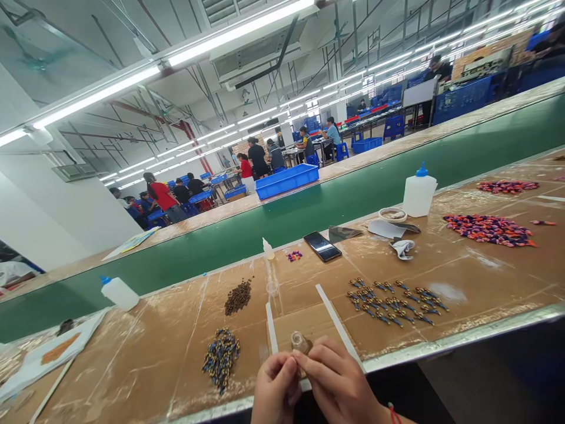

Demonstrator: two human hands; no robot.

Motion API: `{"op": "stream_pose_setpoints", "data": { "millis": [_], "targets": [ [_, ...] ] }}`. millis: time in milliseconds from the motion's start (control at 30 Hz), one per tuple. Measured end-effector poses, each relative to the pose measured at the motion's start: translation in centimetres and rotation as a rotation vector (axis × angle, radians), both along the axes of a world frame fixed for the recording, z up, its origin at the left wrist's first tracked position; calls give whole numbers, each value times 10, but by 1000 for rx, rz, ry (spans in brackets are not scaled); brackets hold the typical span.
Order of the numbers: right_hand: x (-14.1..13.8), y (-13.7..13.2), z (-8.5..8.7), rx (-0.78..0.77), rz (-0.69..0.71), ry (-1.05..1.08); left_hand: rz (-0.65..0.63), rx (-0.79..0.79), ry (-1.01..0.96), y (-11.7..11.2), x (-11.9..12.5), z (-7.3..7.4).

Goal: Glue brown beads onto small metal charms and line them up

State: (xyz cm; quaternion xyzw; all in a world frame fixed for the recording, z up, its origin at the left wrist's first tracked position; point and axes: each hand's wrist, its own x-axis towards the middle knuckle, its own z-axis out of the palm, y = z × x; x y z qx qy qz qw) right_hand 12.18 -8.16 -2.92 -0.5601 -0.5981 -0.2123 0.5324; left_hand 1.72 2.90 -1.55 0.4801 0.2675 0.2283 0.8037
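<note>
At the table edge, left hand & right hand pinch shut on a tiny bit, can't tell what, just by the clear cup. A slip could tip the cup or drop the bit.

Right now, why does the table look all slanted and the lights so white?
Head view: the wide lens tilts and bends the table, so its edge runs uphill; the ceiling tube lights are blown out to white and leave pale shine on it; the far people are small and soft; the left hand and right hand are cut off by the bottom edge.
</note>
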Motion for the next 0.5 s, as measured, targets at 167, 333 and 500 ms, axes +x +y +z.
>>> {"op": "stream_pose_setpoints", "data": {
  "millis": [167,333,500],
  "targets": [
    [1,-1,3,7,25,-15,7,-6,-5,-2,-3,5],
    [3,-2,4,12,39,-11,20,3,-11,-4,-4,5],
    [3,-1,11,34,24,-23,-15,-24,-34,2,-6,-7]
  ]
}}
